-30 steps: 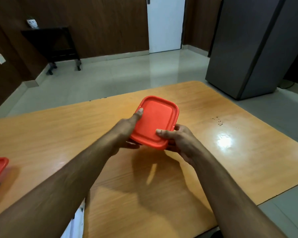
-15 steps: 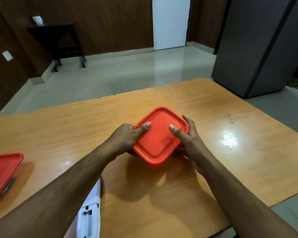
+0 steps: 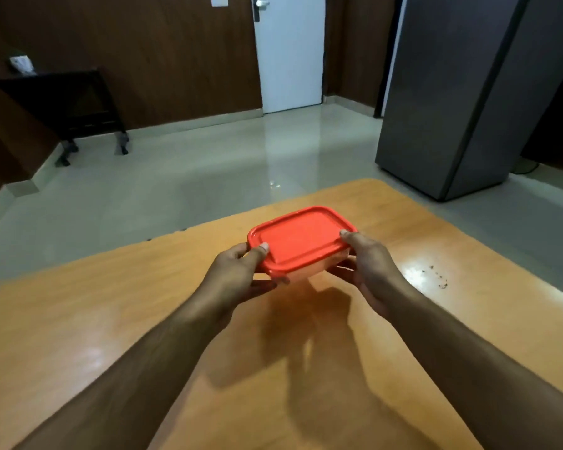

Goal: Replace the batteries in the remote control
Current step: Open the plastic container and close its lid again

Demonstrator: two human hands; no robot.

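A clear plastic box with a red lid (image 3: pixel 301 239) is held above the wooden table (image 3: pixel 78 319), lid on and level. My left hand (image 3: pixel 238 274) grips its left end, thumb on the lid's edge and fingers under the base. My right hand (image 3: pixel 369 264) grips the right end the same way. What is inside the box is hidden. No remote control or batteries show in this view.
The table's far edge runs just beyond the box, with glossy floor (image 3: pixel 208 177) behind it. A tall grey cabinet (image 3: pixel 468 92) stands at the right, a dark side table (image 3: pixel 62 102) at the far left, a white door (image 3: pixel 290 50) behind.
The box has turned from a diagonal lie to lengthwise across my view and been lifted farther out. My view has tilted up; the second red-lidded box and the white object have left the frame.
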